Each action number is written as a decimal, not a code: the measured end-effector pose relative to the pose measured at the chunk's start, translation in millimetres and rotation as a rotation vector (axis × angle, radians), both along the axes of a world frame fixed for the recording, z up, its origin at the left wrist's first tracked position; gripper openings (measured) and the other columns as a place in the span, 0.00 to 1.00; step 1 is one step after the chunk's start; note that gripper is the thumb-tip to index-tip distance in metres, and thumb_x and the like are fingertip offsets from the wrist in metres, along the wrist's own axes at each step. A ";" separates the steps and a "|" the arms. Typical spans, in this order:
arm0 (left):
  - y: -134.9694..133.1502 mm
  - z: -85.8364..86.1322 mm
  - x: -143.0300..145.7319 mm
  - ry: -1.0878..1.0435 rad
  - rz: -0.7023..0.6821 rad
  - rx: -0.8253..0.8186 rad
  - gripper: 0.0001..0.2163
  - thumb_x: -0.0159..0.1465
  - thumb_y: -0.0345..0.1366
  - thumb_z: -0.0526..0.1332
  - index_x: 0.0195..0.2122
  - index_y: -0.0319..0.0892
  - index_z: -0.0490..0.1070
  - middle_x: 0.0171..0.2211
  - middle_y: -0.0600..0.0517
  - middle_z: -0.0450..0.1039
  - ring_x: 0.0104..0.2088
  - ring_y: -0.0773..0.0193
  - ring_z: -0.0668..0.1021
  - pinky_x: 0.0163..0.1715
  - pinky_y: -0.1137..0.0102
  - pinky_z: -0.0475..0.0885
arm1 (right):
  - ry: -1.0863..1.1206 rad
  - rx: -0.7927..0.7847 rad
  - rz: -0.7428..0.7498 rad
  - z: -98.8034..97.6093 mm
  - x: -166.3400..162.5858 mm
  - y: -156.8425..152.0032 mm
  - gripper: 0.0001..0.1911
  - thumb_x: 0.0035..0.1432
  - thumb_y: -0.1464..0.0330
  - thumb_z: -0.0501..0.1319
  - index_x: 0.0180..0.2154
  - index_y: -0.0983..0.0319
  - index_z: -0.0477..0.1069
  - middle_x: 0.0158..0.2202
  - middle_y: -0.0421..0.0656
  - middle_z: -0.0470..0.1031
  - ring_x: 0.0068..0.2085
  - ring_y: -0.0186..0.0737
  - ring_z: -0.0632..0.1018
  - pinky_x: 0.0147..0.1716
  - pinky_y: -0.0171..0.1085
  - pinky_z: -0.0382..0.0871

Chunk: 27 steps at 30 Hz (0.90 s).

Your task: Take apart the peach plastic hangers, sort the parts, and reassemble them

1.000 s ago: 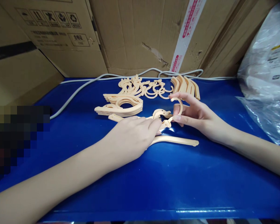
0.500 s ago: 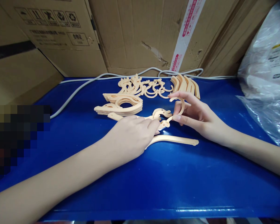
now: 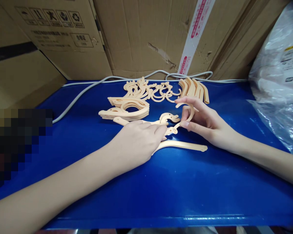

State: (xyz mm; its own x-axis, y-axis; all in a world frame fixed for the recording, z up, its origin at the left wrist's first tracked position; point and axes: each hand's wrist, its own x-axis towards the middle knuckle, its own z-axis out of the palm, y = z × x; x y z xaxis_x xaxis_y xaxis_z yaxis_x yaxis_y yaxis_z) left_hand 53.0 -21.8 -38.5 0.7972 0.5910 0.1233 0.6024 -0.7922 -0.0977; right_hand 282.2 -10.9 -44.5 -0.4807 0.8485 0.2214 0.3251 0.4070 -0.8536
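Observation:
Between the thumb and fingers of my right hand [image 3: 202, 118] is a beige plastic hanger hook [image 3: 191, 113], its curve raised and its lower end meeting a small pierced hanger piece [image 3: 172, 130] on the table. My left hand [image 3: 143, 138] lies palm down, closed over the middle of the hanger parts; its palm hides most of what it grips. One hanger arm [image 3: 120, 121] sticks out past its far side, another arm [image 3: 185, 144] reaches right on its near side. Just beyond its fingertips rests a curved hanger part [image 3: 168, 117].
Behind my left hand lies a stack of folded hangers [image 3: 127, 112]. Farther back are loose hooks [image 3: 158, 94] and a row of hanger arms [image 3: 194, 89]. A white cable [image 3: 75, 107] runs along the cardboard boxes [image 3: 141, 39]; a plastic bag [image 3: 278, 74] stands at the right.
The hook in my right hand has tipped very slightly to the left. My left hand stays on the hanger parts, almost still.

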 end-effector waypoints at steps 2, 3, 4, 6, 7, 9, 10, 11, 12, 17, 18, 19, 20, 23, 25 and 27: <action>-0.3 -0.2 -0.1 0.005 0.001 -0.008 0.11 0.67 0.27 0.52 0.46 0.36 0.71 0.39 0.47 0.80 0.38 0.54 0.82 0.35 0.62 0.73 | -0.005 0.003 0.009 -0.5 0.3 0.7 0.20 0.65 0.67 0.58 0.58 0.54 0.59 0.32 0.37 0.65 0.28 0.34 0.67 0.27 0.35 0.65; -0.7 -0.1 -0.2 0.003 0.000 -0.011 0.10 0.68 0.27 0.52 0.46 0.36 0.71 0.38 0.47 0.80 0.38 0.54 0.82 0.35 0.62 0.73 | -0.003 0.006 0.015 -0.9 0.3 1.0 0.20 0.65 0.66 0.58 0.58 0.53 0.59 0.32 0.37 0.65 0.28 0.34 0.67 0.27 0.36 0.65; -1.0 0.2 -0.3 0.001 0.000 -0.012 0.10 0.68 0.27 0.52 0.46 0.36 0.71 0.38 0.47 0.80 0.38 0.54 0.82 0.35 0.62 0.73 | 0.001 0.008 0.020 -1.3 0.4 1.3 0.21 0.65 0.66 0.58 0.58 0.53 0.59 0.32 0.38 0.65 0.28 0.35 0.68 0.27 0.36 0.65; -1.6 1.1 -0.3 0.004 0.004 -0.009 0.10 0.68 0.27 0.52 0.46 0.36 0.71 0.38 0.47 0.80 0.38 0.54 0.82 0.36 0.62 0.73 | 0.010 0.005 0.035 -1.8 0.3 1.6 0.21 0.65 0.66 0.58 0.58 0.52 0.59 0.32 0.38 0.65 0.29 0.36 0.68 0.28 0.37 0.66; -1.8 1.6 -0.1 0.004 0.007 -0.008 0.10 0.68 0.28 0.52 0.46 0.36 0.71 0.38 0.47 0.80 0.38 0.54 0.82 0.35 0.63 0.73 | 0.017 0.001 0.043 -1.9 0.1 1.6 0.21 0.65 0.66 0.58 0.58 0.52 0.58 0.32 0.38 0.65 0.29 0.36 0.69 0.28 0.37 0.67; -1.9 2.8 0.3 0.005 0.008 -0.015 0.10 0.68 0.28 0.52 0.45 0.37 0.71 0.37 0.47 0.79 0.37 0.55 0.81 0.35 0.63 0.72 | 0.028 -0.010 0.060 -1.8 -0.2 1.5 0.21 0.66 0.67 0.58 0.59 0.53 0.58 0.32 0.38 0.65 0.30 0.36 0.69 0.30 0.37 0.68; -1.8 3.2 0.5 0.002 0.006 -0.016 0.09 0.68 0.27 0.52 0.44 0.37 0.71 0.36 0.47 0.79 0.36 0.55 0.81 0.34 0.64 0.72 | 0.033 -0.015 0.069 -1.7 -0.4 1.4 0.21 0.66 0.68 0.58 0.59 0.54 0.57 0.32 0.38 0.65 0.30 0.35 0.69 0.30 0.36 0.68; -1.7 3.6 0.6 -0.003 0.002 -0.016 0.09 0.67 0.27 0.52 0.42 0.38 0.71 0.35 0.48 0.79 0.35 0.56 0.81 0.33 0.65 0.71 | 0.039 -0.019 0.077 -1.6 -0.5 1.3 0.21 0.66 0.68 0.58 0.59 0.54 0.57 0.32 0.38 0.66 0.30 0.35 0.70 0.31 0.36 0.68; -1.7 3.8 0.5 -0.009 -0.001 -0.014 0.08 0.67 0.27 0.53 0.41 0.38 0.71 0.33 0.49 0.79 0.34 0.56 0.81 0.32 0.65 0.70 | 0.044 -0.022 0.084 -1.6 -0.6 1.2 0.21 0.66 0.68 0.58 0.59 0.54 0.57 0.33 0.38 0.66 0.30 0.34 0.70 0.31 0.35 0.68; -3.4 4.4 -0.9 -0.074 0.018 0.024 0.10 0.71 0.33 0.51 0.45 0.38 0.71 0.33 0.50 0.78 0.32 0.58 0.80 0.28 0.68 0.66 | 0.067 -0.033 0.091 -3.2 -0.9 0.4 0.22 0.65 0.69 0.60 0.57 0.55 0.58 0.33 0.37 0.67 0.31 0.33 0.72 0.32 0.34 0.70; -4.2 4.8 -1.0 -0.096 0.024 0.031 0.11 0.72 0.35 0.50 0.46 0.38 0.70 0.33 0.50 0.78 0.32 0.58 0.80 0.27 0.68 0.65 | 0.075 -0.034 0.091 -3.7 -1.0 0.0 0.22 0.64 0.68 0.60 0.57 0.55 0.58 0.33 0.37 0.68 0.32 0.33 0.72 0.33 0.34 0.70; -5.1 5.4 -1.1 -0.117 0.029 0.034 0.12 0.73 0.36 0.49 0.45 0.38 0.71 0.33 0.50 0.78 0.32 0.59 0.80 0.26 0.68 0.64 | 0.084 -0.035 0.089 -4.2 -1.2 -0.5 0.21 0.64 0.68 0.61 0.57 0.54 0.58 0.33 0.37 0.68 0.32 0.34 0.73 0.34 0.34 0.71; -6.1 6.2 -1.1 -0.139 0.032 0.031 0.13 0.73 0.37 0.48 0.44 0.39 0.71 0.32 0.51 0.78 0.31 0.60 0.80 0.25 0.68 0.63 | 0.094 -0.035 0.088 -4.5 -1.4 -1.1 0.21 0.64 0.68 0.61 0.56 0.54 0.59 0.33 0.38 0.69 0.33 0.34 0.73 0.35 0.35 0.72; -8.8 9.2 -0.7 -0.187 0.042 0.013 0.13 0.73 0.37 0.49 0.40 0.39 0.71 0.34 0.51 0.77 0.30 0.62 0.78 0.25 0.69 0.62 | 0.105 -0.033 0.078 -4.8 -2.0 -3.1 0.22 0.64 0.69 0.62 0.57 0.54 0.59 0.34 0.38 0.70 0.34 0.35 0.75 0.38 0.36 0.74; -10.3 10.7 -0.4 -0.198 0.055 -0.006 0.12 0.73 0.37 0.50 0.41 0.39 0.71 0.36 0.51 0.76 0.31 0.64 0.77 0.25 0.70 0.62 | 0.092 -0.031 0.069 -4.6 -2.2 -4.0 0.23 0.63 0.69 0.62 0.57 0.54 0.59 0.35 0.38 0.71 0.35 0.35 0.76 0.39 0.37 0.74; -11.3 11.5 -0.2 -0.194 0.066 -0.020 0.11 0.72 0.36 0.50 0.43 0.39 0.71 0.38 0.50 0.76 0.30 0.65 0.77 0.25 0.71 0.62 | 0.076 -0.034 0.059 -4.4 -2.2 -4.3 0.25 0.63 0.67 0.63 0.59 0.54 0.59 0.35 0.38 0.72 0.35 0.36 0.76 0.38 0.37 0.74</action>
